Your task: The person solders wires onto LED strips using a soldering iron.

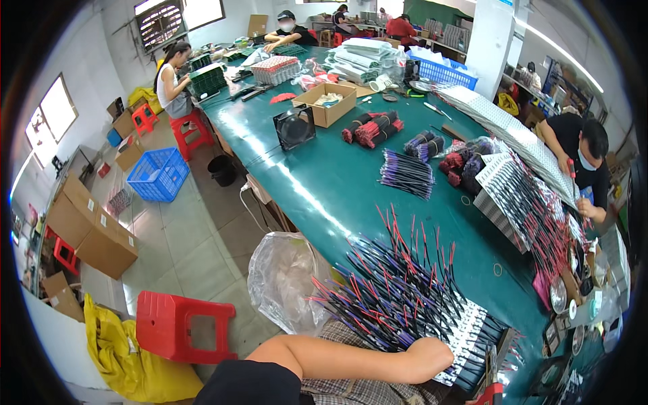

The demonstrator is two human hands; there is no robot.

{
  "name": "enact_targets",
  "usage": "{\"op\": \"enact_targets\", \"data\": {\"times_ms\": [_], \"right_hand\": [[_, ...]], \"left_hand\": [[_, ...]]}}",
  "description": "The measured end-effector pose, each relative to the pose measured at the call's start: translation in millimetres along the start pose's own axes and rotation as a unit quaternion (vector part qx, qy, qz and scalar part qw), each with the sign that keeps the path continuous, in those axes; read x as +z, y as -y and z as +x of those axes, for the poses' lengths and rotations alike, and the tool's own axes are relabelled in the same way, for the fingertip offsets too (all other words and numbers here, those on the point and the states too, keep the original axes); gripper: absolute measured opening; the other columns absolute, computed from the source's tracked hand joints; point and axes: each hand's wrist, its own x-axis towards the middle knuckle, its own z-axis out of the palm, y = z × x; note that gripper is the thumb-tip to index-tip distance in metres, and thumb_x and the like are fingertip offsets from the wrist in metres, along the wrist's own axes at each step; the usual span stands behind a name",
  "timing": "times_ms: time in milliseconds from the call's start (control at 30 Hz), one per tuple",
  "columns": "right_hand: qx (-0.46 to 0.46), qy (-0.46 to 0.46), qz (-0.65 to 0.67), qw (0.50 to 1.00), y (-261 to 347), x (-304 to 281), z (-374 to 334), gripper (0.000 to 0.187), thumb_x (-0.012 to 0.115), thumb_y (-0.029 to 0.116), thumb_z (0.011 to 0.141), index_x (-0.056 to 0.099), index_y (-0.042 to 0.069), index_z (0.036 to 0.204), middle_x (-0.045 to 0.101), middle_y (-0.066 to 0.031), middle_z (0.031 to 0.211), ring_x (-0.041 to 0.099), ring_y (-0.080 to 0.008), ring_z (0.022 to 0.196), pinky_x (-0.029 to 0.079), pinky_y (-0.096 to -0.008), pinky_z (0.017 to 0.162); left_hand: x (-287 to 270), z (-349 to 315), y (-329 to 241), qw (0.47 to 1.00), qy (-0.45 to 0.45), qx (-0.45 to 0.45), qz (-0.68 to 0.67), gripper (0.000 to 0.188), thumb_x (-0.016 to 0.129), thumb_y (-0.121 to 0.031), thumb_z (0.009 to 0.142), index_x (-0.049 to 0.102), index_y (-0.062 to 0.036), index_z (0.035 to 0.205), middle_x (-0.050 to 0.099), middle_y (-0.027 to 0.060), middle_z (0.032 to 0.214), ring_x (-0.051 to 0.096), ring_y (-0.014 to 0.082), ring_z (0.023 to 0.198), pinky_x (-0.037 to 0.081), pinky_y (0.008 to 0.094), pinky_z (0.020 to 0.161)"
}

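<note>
1. The left arm (331, 359) enters from the lower edge, its black sleeve (251, 386) ending near the elbow; the forearm runs almost level toward the right.
2. The left hand (430, 360) is bent at the wrist and turned downward over a white strip (468, 334). Its fingers are hidden, so whether they pinch or merely rest cannot be told.
3. The black, red and purple wires (388, 290) lie in a thick, fanned heap at the near end of the green table (351, 177), just beside that hand, many ends pointing up and away.
4. Right of the hand, a red-handled tool (491, 393) stands at the lower edge; the right hand is out of sight, so its grip cannot be told.
5. Left of the wires, a clear plastic bag (285, 275) bulges beside the table edge; its contents are too hazy to tell.
6. Farther off on the floor are a black bucket (223, 177) and a blue basket (158, 185).
7. Beyond the bundled wires (407, 174), an open cardboard box (343, 110) holds small pale pieces.
8. Behind it, a blue crate (442, 75) contains whitish plastic.
</note>
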Motion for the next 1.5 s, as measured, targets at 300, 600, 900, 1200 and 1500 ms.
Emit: {"op": "enact_targets", "data": {"times_ms": [300,600,900,1200,1500], "right_hand": [[0.001,-0.062,0.018,0.998,-5,18,11,0.021,0.060,0.008,0.098,0.047,0.000,0.113,0.055,-0.0061,0.064,0.050,-0.0130,0.046,0.044,-0.0290,0.045],[0.017,-0.053,-0.026,0.998,10,22,15,0.021,0.060,0.008,0.098,0.047,0.000,0.113,0.056,-0.0068,0.064,0.050,-0.0127,0.046,0.043,-0.0282,0.045],[0.017,-0.077,0.012,0.997,6,26,16,0.021,0.060,0.005,0.096,0.048,0.000,0.112,0.055,-0.0065,0.064,0.049,-0.0129,0.046,0.043,-0.0288,0.045],[0.009,-0.086,0.030,0.996,4,28,17,0.022,0.063,0.004,0.094,0.049,0.001,0.110,0.055,-0.0059,0.065,0.048,-0.0118,0.047,0.042,-0.0276,0.045],[0.007,-0.125,0.046,0.991,-1,37,16,0.016,0.056,0.000,0.096,0.051,0.001,0.111,0.051,-0.0021,0.067,0.045,-0.0079,0.051,0.041,-0.0229,0.049]], "left_hand": [[2,4,6,0.999,-0.009,0.006,-0.032,0.011,0.061,-0.012,0.074,0.065,-0.0029,0.069,0.065,0.0169,0.070,0.068,0.0358,0.072,0.054,0.0473,0.062],[3,2,6,0.999,-0.006,0.006,-0.036,0.007,0.064,-0.009,0.070,0.064,-0.0026,0.069,0.065,0.0166,0.070,0.068,0.0354,0.073,0.055,0.0461,0.063],[3,1,6,0.999,-0.010,0.013,-0.032,0.008,0.062,-0.009,0.072,0.064,-0.0022,0.068,0.065,0.0169,0.069,0.068,0.0349,0.071,0.055,0.0455,0.061],[1,2,7,0.999,-0.003,0.012,-0.032,0.008,0.062,-0.010,0.073,0.064,-0.0023,0.069,0.066,0.0166,0.069,0.069,0.0346,0.071,0.055,0.0457,0.061],[-3,3,9,1.000,0.006,0.008,-0.029,0.009,0.062,-0.009,0.074,0.065,-0.0026,0.069,0.066,0.0171,0.070,0.069,0.0346,0.072,0.055,0.0454,0.061]]}}
